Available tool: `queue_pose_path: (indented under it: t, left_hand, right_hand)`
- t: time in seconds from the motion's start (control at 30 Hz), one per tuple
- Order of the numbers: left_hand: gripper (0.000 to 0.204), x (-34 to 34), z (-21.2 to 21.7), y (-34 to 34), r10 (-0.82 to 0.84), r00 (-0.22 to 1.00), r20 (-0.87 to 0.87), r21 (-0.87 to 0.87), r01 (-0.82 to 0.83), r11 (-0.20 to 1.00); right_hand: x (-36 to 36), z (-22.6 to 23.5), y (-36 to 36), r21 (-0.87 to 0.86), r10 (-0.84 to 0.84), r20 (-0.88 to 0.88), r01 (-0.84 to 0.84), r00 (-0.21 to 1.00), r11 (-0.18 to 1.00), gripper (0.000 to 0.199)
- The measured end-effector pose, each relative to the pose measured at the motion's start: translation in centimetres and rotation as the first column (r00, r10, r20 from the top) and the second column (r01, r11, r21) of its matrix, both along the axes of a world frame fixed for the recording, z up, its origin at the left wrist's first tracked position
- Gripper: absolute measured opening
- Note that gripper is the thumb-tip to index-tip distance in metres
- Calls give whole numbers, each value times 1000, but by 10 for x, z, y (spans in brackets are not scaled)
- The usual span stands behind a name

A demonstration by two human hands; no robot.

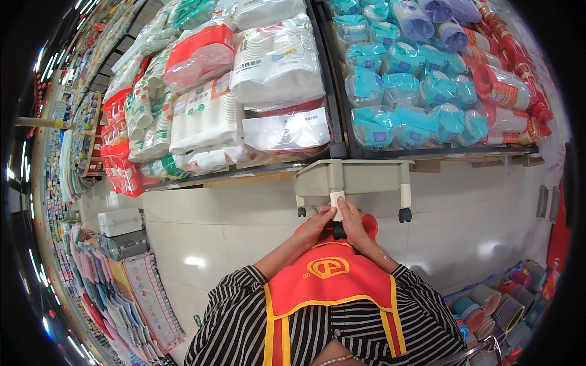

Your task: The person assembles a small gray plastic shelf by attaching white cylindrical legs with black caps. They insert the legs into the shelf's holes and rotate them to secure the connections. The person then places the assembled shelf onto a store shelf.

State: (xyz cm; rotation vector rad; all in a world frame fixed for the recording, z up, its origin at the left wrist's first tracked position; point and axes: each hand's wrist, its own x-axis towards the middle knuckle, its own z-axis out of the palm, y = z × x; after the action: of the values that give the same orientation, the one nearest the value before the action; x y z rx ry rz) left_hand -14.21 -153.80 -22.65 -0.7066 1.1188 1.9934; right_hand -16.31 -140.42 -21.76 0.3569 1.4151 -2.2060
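Observation:
A beige plastic rack (pixel 354 174) with short legs is held out in front of my chest, its legs pointing toward me. Two of its legs carry black caster wheels (pixel 405 215). Both hands meet at the middle leg (pixel 336 197). My left hand (pixel 316 224) pinches a black caster (pixel 339 231) at the leg's end. My right hand (pixel 353 221) wraps over the leg's tip and the caster from the right. I wear a striped shirt and a red vest (pixel 329 274).
Shelves ahead hold white packs of paper cups (pixel 278 61), teal packets (pixel 403 91) and red packs (pixel 122 171). Folded cloths (pixel 140 299) fill displays at lower left. Stacked coloured cups (pixel 500 305) stand at lower right. Pale floor tiles (pixel 201 232) lie between.

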Motion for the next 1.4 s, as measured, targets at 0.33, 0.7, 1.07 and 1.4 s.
queue_pose_path:
  t: [0.33,0.7,1.07,1.4]
  left_hand:
    - [70,-6,31,-2,-53,995,88,-121,63,991]
    - [42,-4,24,1,-314,892,-326,-358,191,914]
    - [38,6,5,6,-530,766,-364,-706,144,693]
    - [38,-5,17,13,-404,834,-376,-636,85,767]
  right_hand:
    - [8,-16,-11,41,-89,102,85,991,996,43]
    - [2,-10,-9,-15,-37,77,38,996,999,47]
    - [-4,3,-6,-20,3,65,-1,998,1000,44]
    - [-15,4,1,-43,67,77,-64,995,997,42]
